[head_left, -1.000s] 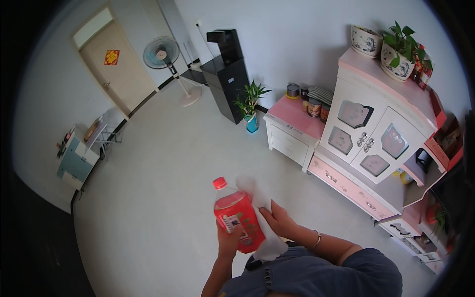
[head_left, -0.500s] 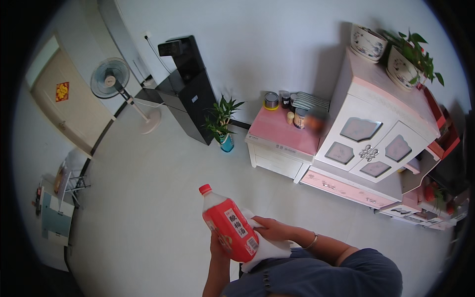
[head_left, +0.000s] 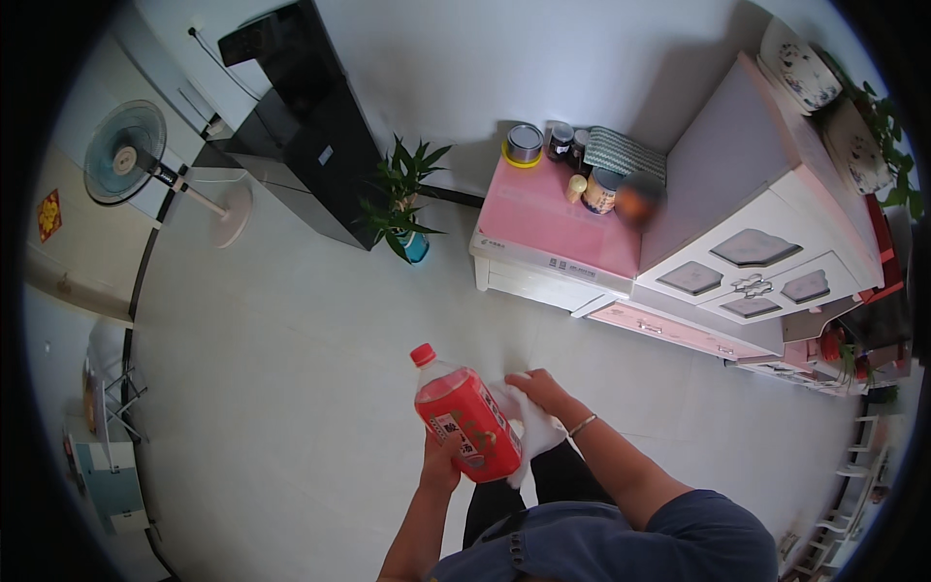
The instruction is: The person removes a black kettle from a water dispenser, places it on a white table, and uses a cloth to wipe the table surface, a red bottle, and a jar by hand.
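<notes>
In the head view, the left hand (head_left: 442,462) curls round a red bottle (head_left: 477,419), tilted above the floor (head_left: 281,388), near and central; the right hand (head_left: 545,390), fingers closed, grips a white cloth (head_left: 539,433) at the bottle's right side.

Dark-blue short-sleeved cloth shirt (head_left: 621,540): bore a row of dark rings (head_left: 517,551). Black trousers (head_left: 574,474): showed below shirt. Slim silvery bangle (head_left: 583,425): sat beyond shirt's right sleeve (head_left: 722,529).
</notes>
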`<act>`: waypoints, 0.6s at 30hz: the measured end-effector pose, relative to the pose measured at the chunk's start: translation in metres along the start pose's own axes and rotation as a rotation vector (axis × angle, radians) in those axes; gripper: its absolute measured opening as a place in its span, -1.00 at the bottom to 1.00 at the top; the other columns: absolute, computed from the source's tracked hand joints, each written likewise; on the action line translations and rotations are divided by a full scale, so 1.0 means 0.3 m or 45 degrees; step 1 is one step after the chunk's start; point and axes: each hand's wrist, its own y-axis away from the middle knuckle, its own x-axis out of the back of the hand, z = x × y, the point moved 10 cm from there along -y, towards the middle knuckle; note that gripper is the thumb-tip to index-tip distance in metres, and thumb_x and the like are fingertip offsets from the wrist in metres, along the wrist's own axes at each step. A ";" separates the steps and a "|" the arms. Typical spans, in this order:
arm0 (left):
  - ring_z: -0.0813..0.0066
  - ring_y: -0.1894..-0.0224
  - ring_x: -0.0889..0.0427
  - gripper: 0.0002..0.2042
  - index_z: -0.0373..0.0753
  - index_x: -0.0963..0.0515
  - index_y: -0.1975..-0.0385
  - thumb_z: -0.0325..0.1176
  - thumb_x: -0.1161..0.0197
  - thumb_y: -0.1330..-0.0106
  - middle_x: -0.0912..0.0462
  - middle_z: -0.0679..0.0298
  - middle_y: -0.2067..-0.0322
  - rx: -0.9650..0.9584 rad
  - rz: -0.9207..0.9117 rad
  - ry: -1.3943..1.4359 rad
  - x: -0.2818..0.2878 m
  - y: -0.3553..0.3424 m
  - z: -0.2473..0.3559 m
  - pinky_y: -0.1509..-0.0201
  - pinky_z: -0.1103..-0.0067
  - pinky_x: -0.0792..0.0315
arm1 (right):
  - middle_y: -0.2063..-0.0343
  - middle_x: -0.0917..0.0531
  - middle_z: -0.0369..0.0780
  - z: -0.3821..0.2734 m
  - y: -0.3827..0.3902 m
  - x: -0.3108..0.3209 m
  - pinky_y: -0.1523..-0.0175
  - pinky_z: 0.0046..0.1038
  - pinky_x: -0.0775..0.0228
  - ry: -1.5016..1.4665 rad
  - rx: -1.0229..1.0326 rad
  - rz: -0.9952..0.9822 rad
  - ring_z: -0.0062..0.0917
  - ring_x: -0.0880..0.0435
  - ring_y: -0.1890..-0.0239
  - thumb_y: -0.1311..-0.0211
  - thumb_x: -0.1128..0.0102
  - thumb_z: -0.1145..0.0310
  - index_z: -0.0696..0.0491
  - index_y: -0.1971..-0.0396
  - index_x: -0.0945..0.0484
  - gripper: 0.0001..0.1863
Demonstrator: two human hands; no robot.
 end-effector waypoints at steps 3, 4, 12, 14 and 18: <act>0.25 0.01 -0.43 -0.44 -0.25 -0.09 -0.11 -0.23 -0.14 -0.16 -0.37 0.14 0.00 0.125 0.044 0.146 0.024 -0.087 -0.068 0.00 0.33 -0.40 | 0.53 -0.57 -0.13 0.134 -0.204 0.096 0.42 -0.50 -0.40 -0.200 -0.191 0.187 -0.52 -0.54 0.52 0.04 -0.17 0.13 0.25 0.35 -0.52 -0.56; 0.25 -0.01 -0.42 -0.45 -0.25 -0.09 -0.11 -0.23 -0.13 -0.17 -0.36 0.14 -0.01 0.172 0.047 0.229 0.032 -0.124 -0.087 -0.02 0.33 -0.38 | 0.51 -0.57 -0.13 0.143 -0.271 0.115 0.42 -0.49 -0.40 -0.300 -0.168 0.275 -0.51 -0.54 0.51 0.05 -0.19 0.15 0.24 0.28 -0.49 -0.55; 0.24 0.00 -0.42 -0.45 -0.25 -0.08 -0.12 -0.16 -0.08 -0.20 -0.34 0.14 -0.03 0.164 0.171 0.104 0.121 -0.343 -0.140 -0.05 0.31 -0.35 | 0.26 -0.51 -0.18 0.319 -0.715 0.277 0.18 -0.44 -0.39 -0.859 -0.270 0.409 -0.48 -0.49 0.24 0.05 -0.20 0.26 0.14 0.05 -0.35 -0.48; 0.24 0.00 -0.42 -0.46 -0.26 -0.10 -0.11 -0.15 -0.07 -0.20 -0.35 0.14 -0.02 0.182 0.199 0.122 0.150 -0.404 -0.177 -0.05 0.31 -0.35 | 0.29 -0.51 -0.20 0.388 -0.831 0.353 0.19 -0.47 -0.39 -0.981 -0.197 0.495 -0.50 -0.49 0.28 0.01 -0.14 0.26 0.12 0.11 -0.40 -0.57; 0.29 0.02 -0.44 -0.54 -0.24 -0.10 -0.10 -0.32 -0.04 -0.23 -0.37 0.17 0.01 0.211 0.266 0.334 0.229 -0.472 -0.230 -0.01 0.36 -0.39 | 0.34 -0.53 -0.23 0.469 -0.993 0.367 0.23 -0.46 -0.43 -1.169 -0.317 0.460 -0.52 -0.52 0.32 -0.10 -0.04 0.22 0.11 0.21 -0.43 -0.68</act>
